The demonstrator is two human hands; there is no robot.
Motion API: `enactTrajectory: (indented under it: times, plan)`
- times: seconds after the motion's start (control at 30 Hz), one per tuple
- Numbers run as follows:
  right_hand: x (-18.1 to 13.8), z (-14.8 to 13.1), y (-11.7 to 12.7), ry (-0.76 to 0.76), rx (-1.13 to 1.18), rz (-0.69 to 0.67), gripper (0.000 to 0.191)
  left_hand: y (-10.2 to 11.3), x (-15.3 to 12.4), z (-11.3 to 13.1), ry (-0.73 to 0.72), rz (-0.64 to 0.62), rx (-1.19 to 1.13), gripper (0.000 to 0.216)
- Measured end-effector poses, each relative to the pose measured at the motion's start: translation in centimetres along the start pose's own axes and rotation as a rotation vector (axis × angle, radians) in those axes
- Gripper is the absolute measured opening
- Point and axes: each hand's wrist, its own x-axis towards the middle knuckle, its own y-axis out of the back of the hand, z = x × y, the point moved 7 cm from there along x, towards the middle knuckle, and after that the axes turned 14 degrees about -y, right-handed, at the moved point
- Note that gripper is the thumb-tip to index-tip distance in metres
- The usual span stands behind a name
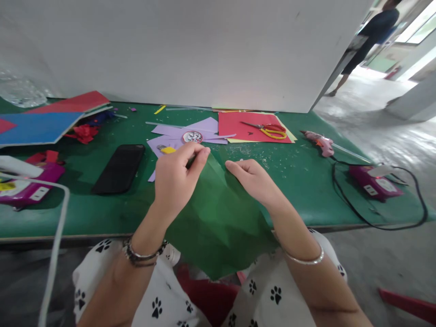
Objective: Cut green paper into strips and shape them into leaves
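Observation:
A sheet of dark green paper [221,213] hangs between my hands, over the table's front edge and above my lap. My left hand [179,177] pinches its upper left edge between thumb and fingers. On the upper right edge, my right hand [254,181] closes in the same sort of pinch. Just beyond my left hand lie purple paper pieces [204,127], with a small round container [192,137] of shiny bits on them. Farther off, yellow-and-red-handled scissors [272,131] rest on red paper [235,129].
Left on the green table [289,181] are a black phone [120,169], a purple power strip [34,181] and blue-and-red boards [51,122]. A pink glue gun [320,141] and a corded purple power strip [376,180] sit right. A white panel [177,50] stands behind; a person [371,38] is beyond.

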Motion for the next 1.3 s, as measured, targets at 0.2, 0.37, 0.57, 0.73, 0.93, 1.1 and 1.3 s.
enactTrajectory:
  times: [0.2,0.37,0.57,0.73,0.93,1.1,1.3]
  plan:
    - [-0.5,-0.8,-0.4,0.043,-0.071,-0.043,0.041,0.1,0.0,-0.2,0.014,0.004,0.014,0.021]
    - [-0.5,-0.6,-0.6,0.027,-0.063,-0.103,0.039,0.4,0.0,-0.4,0.019,0.022,0.03,0.022]
    - [-0.6,-0.8,-0.4,0.03,-0.042,-0.081,0.038,0.7,0.0,-0.5,0.025,0.032,0.046,0.023]
    - [-0.4,-0.5,-0.5,0.01,-0.048,-0.035,0.037,0.7,0.0,0.0,0.007,0.03,0.052,0.023]
    - [-0.1,-0.1,-0.5,-0.005,-0.058,0.002,0.037,0.5,-0.1,0.2,0.006,0.008,0.074,0.025]
    - [0.1,0.3,-0.5,-0.02,-0.063,0.015,0.037,0.3,-0.2,0.3,0.005,-0.005,0.08,0.026]
    - [0.1,0.5,-0.3,-0.044,-0.074,0.035,0.037,0.2,-0.2,0.3,-0.001,0.005,0.087,0.026]
